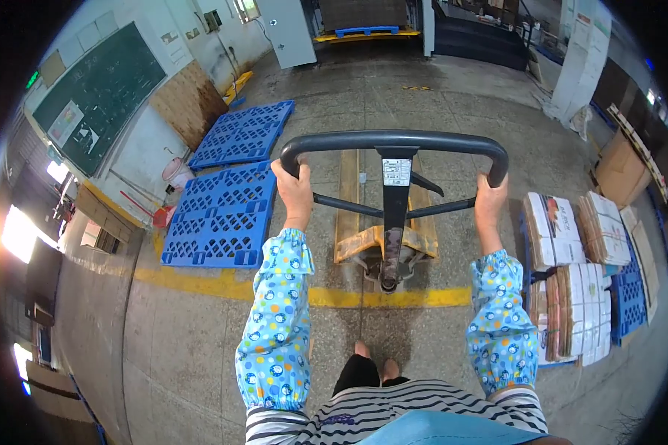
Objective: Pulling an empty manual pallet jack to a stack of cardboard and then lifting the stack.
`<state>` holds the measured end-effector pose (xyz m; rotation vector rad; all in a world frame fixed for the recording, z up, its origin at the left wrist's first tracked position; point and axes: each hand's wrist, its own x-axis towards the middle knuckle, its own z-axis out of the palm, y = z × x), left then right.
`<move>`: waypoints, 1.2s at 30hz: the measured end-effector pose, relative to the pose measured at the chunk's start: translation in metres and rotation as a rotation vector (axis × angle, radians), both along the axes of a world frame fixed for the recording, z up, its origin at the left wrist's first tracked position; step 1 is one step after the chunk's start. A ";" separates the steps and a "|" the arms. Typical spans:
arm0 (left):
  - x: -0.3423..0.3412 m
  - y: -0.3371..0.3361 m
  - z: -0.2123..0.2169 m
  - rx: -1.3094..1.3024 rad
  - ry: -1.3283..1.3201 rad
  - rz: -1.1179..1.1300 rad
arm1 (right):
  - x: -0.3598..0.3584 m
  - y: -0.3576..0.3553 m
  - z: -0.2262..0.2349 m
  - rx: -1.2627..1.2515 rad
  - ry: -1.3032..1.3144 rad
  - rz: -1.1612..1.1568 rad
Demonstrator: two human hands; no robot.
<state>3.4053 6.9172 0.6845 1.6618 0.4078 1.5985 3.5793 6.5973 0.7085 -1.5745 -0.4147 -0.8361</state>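
Observation:
Both my hands grip the black looped handle [401, 139] of a yellow pallet jack [375, 241] in front of me. My left hand [295, 194] wraps round the handle's left bend. On the right bend, my right hand [490, 202] is closed in the same way. A small black lever [427, 185] sticks out beside the handle's central shaft, apart from my fingers. The jack's worn yellow forks point away from me along the floor. Patterned light-blue sleeve covers are on both forearms.
Blue plastic pallets [223, 215] lie to the left, near a white bucket [177, 173] and a wall with a green chalkboard [100, 96]. Tied bundles of flat sheets [588, 308] sit on blue pallets at right. A white pillar [580, 67] and a machine [367, 18] stand farther off.

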 end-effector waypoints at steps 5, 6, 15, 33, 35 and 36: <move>-0.011 -0.004 0.009 0.012 0.021 0.020 | -0.010 -0.003 0.015 0.022 0.012 0.029; -0.013 -0.007 0.012 0.012 0.012 0.021 | -0.010 -0.005 0.017 0.019 0.047 0.005; -0.029 -0.037 0.026 0.001 0.070 -0.024 | 0.008 -0.033 0.015 0.093 0.090 0.062; -0.051 -0.038 0.043 0.070 -0.056 0.025 | -0.021 -0.026 0.042 0.151 0.163 0.152; -0.053 -0.039 0.046 0.076 -0.097 0.037 | -0.020 -0.025 0.039 0.132 -0.004 0.128; -0.056 -0.038 0.048 0.084 -0.129 0.061 | -0.023 -0.025 0.039 0.122 -0.022 0.095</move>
